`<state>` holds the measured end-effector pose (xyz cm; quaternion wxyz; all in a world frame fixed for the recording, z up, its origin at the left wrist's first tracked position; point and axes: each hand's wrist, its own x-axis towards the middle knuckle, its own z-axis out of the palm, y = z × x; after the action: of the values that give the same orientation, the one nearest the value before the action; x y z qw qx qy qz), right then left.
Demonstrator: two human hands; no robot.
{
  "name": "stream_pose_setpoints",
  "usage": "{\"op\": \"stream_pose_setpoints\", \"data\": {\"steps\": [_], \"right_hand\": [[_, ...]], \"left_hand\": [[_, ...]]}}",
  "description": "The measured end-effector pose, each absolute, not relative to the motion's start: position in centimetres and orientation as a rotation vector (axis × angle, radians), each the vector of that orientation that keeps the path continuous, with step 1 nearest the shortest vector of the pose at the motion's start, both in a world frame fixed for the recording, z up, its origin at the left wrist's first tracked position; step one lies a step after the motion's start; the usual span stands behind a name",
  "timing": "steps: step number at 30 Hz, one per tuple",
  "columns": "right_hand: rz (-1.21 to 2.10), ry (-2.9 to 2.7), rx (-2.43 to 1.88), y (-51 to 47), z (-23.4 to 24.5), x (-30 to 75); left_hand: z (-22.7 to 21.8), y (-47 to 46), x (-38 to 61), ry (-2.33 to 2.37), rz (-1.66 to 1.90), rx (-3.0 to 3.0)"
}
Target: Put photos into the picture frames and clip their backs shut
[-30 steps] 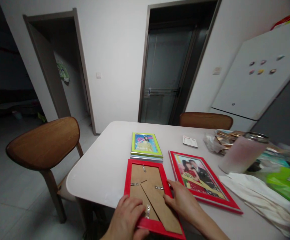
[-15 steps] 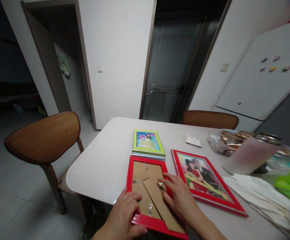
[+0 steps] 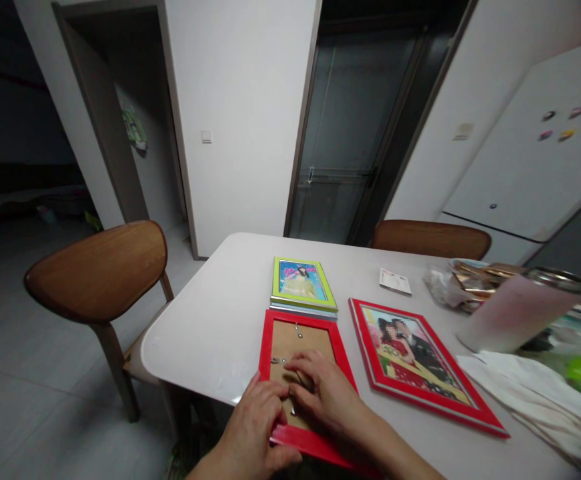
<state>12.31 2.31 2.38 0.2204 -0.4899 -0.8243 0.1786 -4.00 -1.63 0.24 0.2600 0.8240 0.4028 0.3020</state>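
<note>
Head: red frame (image 3: pixel 300 337) under hands (image 3: pixel 326 400)

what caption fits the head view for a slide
Left hand and right hand on the back of a red frame

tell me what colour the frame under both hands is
Red frame, with a brown backing board; the head view shows it best.
</note>
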Motion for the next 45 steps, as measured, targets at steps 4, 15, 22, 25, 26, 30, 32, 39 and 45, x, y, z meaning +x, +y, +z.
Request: {"op": "stream_pose_setpoints", "data": {"steps": [4,15,22,25,26,30,32,39,45], "right_hand": [[0.351,-2.265,-1.441,4.8,1.5,10.1],[-0.010,-2.097,-1.782,8.3,-0.1,12.7],[0.164,-2.120,-1.676,7.3,1.2,13.3],[0.326,-2.165,-1.610,4.6,2.3,14.4],[0.362,-2.177,-1.633,3.5,2.5,14.8],[0.404,-2.175,-1.761,0.6,2.3,15.1],[0.417,-2.148,-1.751,0.3,2.1,15.0],[0.488,-2.087,-1.720,1.2,4.0,16.0],[0.487,-2.045,-1.598,0.7,7.3,13.8]], "left_hand": [[-0.3,-1.6,-4.1,1.077,0.851,2.262],[-2.0,-0.8,-4.7,0.972,0.950,2.358],[-1.6,-0.8,-4.6,0.972,0.944,2.370],[-1.4,-0.9,-4.6,0.978,0.936,2.371],[-1.3,-0.9,-4.6,0.980,0.933,2.369],[-1.3,-0.9,-4.5,0.985,0.909,2.358],[-1.3,-0.8,-4.5,0.995,0.867,2.349],[-0.3,-0.6,-4.0,1.092,1.002,2.013],[1.5,1.1,-3.1,1.040,1.236,1.322]]}}
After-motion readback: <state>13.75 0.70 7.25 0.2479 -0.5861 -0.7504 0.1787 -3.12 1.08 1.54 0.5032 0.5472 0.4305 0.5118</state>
